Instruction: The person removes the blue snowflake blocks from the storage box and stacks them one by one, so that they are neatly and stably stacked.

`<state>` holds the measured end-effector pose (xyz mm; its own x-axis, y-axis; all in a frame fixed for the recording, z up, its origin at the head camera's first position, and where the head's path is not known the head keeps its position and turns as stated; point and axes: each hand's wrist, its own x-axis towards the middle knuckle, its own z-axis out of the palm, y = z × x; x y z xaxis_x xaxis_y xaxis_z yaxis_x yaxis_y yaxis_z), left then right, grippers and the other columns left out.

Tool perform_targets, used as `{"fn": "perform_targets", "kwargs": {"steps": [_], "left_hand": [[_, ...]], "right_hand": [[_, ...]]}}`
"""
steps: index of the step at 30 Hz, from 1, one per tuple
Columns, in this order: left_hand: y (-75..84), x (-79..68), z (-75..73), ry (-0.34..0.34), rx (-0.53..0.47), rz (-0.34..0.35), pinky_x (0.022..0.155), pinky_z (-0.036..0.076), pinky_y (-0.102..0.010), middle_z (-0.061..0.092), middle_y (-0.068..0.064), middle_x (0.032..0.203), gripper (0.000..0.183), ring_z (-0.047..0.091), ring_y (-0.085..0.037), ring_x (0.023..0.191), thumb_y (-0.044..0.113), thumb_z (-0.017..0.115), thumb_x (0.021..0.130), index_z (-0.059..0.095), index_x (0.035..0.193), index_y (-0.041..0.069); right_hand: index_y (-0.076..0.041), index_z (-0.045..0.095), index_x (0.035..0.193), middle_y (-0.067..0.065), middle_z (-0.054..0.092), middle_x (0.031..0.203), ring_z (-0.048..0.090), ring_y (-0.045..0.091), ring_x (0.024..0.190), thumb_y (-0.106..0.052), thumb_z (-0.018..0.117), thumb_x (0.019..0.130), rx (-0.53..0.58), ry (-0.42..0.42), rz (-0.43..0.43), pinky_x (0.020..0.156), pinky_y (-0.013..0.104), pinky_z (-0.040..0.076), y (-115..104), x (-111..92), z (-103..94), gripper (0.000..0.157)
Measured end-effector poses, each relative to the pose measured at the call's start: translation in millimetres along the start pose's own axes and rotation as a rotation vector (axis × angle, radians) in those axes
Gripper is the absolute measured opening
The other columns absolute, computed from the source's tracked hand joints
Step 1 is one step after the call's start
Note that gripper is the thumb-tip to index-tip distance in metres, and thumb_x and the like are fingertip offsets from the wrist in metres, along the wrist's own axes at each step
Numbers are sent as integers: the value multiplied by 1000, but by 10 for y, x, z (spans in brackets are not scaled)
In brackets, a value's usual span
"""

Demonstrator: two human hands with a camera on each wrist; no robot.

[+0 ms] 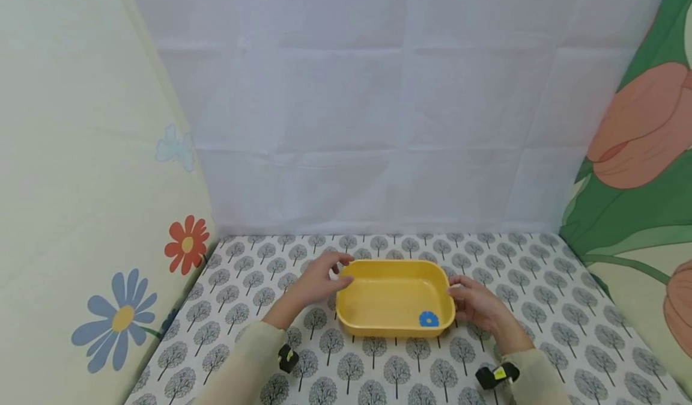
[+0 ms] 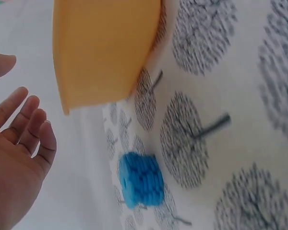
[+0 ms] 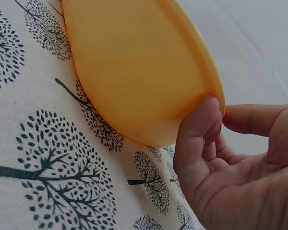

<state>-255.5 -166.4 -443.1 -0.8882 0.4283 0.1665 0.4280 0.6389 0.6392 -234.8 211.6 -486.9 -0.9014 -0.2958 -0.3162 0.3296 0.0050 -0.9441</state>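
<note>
A shallow yellow plastic tray (image 1: 394, 297) with rounded corners stands on the cloth in front of me. One blue flower-shaped piece (image 1: 429, 319) lies inside, at its near right corner. My right hand (image 1: 478, 306) pinches the tray's right rim; in the right wrist view the thumb and curled fingers (image 3: 201, 124) meet at that rim. By the left rim is my left hand (image 1: 321, 279), its fingers loosely bent. The left wrist view shows this hand apart from the tray (image 2: 105, 52), holding nothing. A short stack of blue flower-shaped discs (image 2: 141, 179) stands on the cloth there.
The table is covered by a white cloth (image 1: 373, 366) printed with grey trees. A creased white sheet (image 1: 378, 122) hangs behind it. Flower-printed fabric walls (image 1: 108, 182) close off the left and right sides.
</note>
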Motion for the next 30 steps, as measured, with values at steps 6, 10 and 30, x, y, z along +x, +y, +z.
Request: {"fn": "perform_targets", "kwargs": {"steps": [6, 10, 30], "left_hand": [[127, 91, 181, -28, 1, 46, 76, 48, -34, 63, -14, 121, 45, 56, -22, 96, 26, 71, 95, 62, 134, 6], [194, 142, 310, -72, -20, 83, 79, 48, -36, 63, -15, 122, 46, 56, -21, 95, 27, 69, 96, 60, 136, 5], [496, 304, 860, -248, -100, -2, 83, 49, -30, 59, -4, 127, 52, 55, -15, 101, 28, 74, 93, 57, 140, 14]], "right_hand": [[-1, 44, 130, 9, 66, 95, 65, 18, 76, -18, 54, 104, 6, -2, 9, 66, 32, 57, -4, -13, 11, 32], [-1, 43, 131, 9, 65, 95, 64, 17, 74, -18, 54, 105, 4, -6, 15, 64, 31, 56, -9, -6, 11, 33], [-1, 40, 138, 12, 66, 95, 64, 19, 73, -15, 51, 104, -26, 3, 21, 64, 32, 58, -6, 33, -2, 38]]}}
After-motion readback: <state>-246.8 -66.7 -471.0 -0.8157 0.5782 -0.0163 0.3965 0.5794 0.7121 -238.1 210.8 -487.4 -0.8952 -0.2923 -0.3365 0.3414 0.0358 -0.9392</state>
